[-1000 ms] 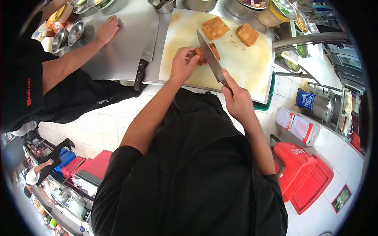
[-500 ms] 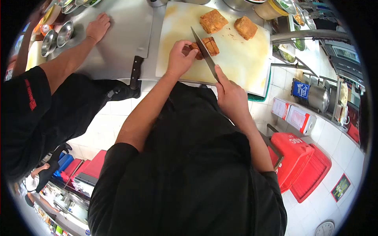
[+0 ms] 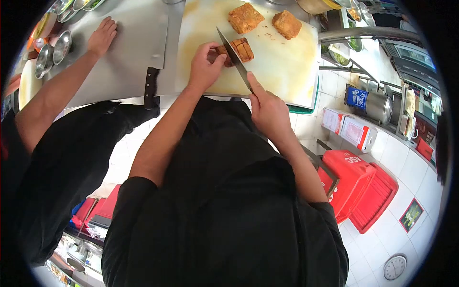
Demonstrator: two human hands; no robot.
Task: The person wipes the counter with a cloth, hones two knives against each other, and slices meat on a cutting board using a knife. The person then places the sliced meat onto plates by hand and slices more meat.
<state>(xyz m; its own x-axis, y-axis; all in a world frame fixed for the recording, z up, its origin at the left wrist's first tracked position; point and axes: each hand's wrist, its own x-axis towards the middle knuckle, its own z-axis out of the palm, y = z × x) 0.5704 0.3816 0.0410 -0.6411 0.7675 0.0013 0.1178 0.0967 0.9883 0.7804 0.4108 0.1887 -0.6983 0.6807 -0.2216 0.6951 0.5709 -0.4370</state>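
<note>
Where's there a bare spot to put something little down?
The cutting board is bare between the two uncut brown blocks, its right edge and the right hand. The steel counter has room between the other person's forearm and the black handle. It's crowded around the left hand, the sliced block and the knife.

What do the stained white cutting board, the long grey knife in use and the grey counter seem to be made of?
Stained white rectangular cutting board: probably plastic, matte; no wood grain shows.
Long grey pointed knife: metal blade, likely steel, satin, judging by its thin, dully shining face.
Flat grey counter: likely stainless steel, brushed-looking, judging by its soft reflections.
</note>
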